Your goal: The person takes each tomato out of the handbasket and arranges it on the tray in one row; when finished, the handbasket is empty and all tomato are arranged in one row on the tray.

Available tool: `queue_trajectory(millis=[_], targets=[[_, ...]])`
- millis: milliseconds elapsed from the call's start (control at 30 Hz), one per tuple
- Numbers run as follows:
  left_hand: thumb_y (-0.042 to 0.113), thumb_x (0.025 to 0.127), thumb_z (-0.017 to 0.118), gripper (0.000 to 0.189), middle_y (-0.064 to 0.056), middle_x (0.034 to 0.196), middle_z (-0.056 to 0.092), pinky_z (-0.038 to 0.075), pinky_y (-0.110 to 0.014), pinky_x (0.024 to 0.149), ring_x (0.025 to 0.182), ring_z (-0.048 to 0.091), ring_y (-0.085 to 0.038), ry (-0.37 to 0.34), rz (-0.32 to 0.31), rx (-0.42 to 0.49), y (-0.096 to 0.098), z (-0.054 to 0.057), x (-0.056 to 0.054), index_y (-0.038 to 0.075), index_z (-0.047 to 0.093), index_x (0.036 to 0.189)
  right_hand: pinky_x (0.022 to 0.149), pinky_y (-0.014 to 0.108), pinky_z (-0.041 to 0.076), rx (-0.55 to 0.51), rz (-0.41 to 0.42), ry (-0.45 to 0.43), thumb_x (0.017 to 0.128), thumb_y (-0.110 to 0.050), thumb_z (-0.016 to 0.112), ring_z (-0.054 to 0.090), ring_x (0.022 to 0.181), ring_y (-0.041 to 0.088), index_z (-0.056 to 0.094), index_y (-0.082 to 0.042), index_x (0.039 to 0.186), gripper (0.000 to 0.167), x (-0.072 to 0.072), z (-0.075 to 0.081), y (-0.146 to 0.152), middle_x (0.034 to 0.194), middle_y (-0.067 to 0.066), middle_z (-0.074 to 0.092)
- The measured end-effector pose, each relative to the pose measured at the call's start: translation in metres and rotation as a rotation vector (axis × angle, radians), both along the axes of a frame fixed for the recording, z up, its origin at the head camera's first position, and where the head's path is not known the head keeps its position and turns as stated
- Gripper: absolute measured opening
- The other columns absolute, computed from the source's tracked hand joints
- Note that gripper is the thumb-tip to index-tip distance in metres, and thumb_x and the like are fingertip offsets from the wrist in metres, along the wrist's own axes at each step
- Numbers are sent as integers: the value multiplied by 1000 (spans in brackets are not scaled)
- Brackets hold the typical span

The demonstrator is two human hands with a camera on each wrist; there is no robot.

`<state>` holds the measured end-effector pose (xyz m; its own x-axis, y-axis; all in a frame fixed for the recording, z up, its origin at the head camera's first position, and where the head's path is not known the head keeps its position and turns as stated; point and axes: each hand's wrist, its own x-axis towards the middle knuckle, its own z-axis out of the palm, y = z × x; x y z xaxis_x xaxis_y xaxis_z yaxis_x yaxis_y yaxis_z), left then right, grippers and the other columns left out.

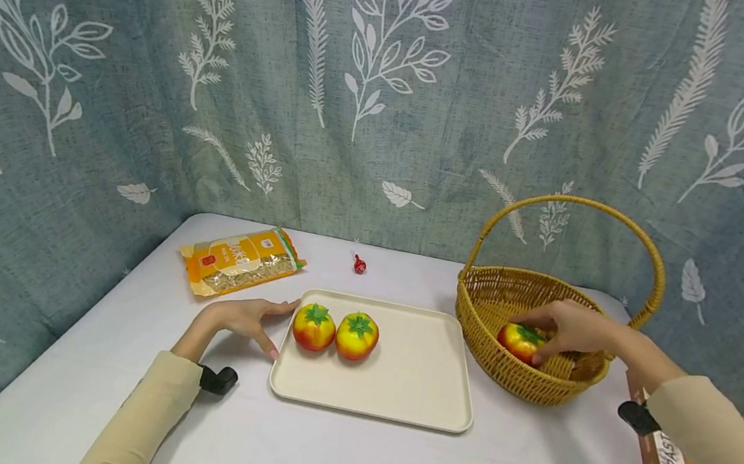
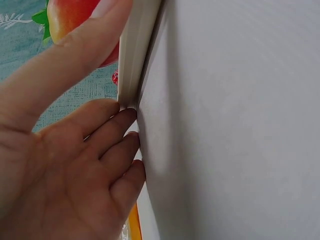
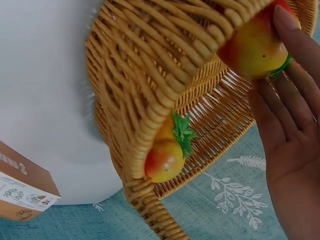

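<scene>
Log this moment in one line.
Right hand: grips round red-yellow fruit in brown wicker basket | Left hand: at left edge of cream rectangular tray | On tray: two matching fruits

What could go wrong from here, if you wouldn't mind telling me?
The red-and-yellow fruit in the right hand could slip loose inside the basket. The right arm, so near the basket, might knock it. If the left hand bumps the tray, the two round fruits on it may roll.

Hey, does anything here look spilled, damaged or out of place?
Nothing visible looks spilled or damaged. Only the orange plastic packet looks mildly askew: it lies slanted, beyond and left of the straighter cream rectangular tray.
</scene>
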<state>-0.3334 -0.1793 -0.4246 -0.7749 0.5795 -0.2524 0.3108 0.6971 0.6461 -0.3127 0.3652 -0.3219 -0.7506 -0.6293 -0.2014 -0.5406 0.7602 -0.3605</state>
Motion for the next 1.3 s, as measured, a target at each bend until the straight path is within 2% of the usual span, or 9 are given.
queue_trajectory(millis=[333, 567, 733, 1133, 1300], targets=[[29, 69, 88, 105, -19, 154, 28, 18, -55, 114, 142, 21, -40, 1, 5, -5, 0, 0, 0, 10, 27, 153, 90, 50, 51, 33, -43, 58, 77, -37, 81, 59, 113, 38, 58, -3, 133, 70, 2, 8, -2, 126, 18, 62], [29, 69, 88, 105, -19, 154, 28, 17, -55, 114, 142, 21, -39, -3, 7, -6, 0, -1, 1, 10, 26, 153, 90, 52, 50, 35, -86, 73, 79, -42, 77, 57, 114, 40, 55, -3, 135, 72, 9, 22, -7, 129, 20, 59], [28, 70, 87, 105, -19, 154, 28, 17, -55, 114, 142, 20, -40, -4, 8, -7, 0, -1, 0, 10, 27, 153, 86, 51, 52, 40, -111, 133, 78, -47, 76, 60, 110, 38, 57, -5, 135, 73, 14, 29, -12, 127, 20, 61], [29, 70, 87, 105, -19, 154, 28, 16, -56, 114, 142, 19, -40, -3, 6, -2, 0, -2, -2, 11, 26, 153, 81, 51, 54, -31, -196, 257, 76, -50, 77, 63, 104, 36, 58, -3, 133, 75, 27, 35, -25, 123, 22, 62], [30, 70, 87, 105, -19, 154, 28, 16, -55, 114, 142, 20, -40, 3, 7, -11, -1, -2, -2, 11, 26, 153, 84, 53, 52, -65, -248, 272, 78, -53, 74, 61, 107, 37, 55, -4, 136, 78, 33, 33, -33, 126, 22, 60]])
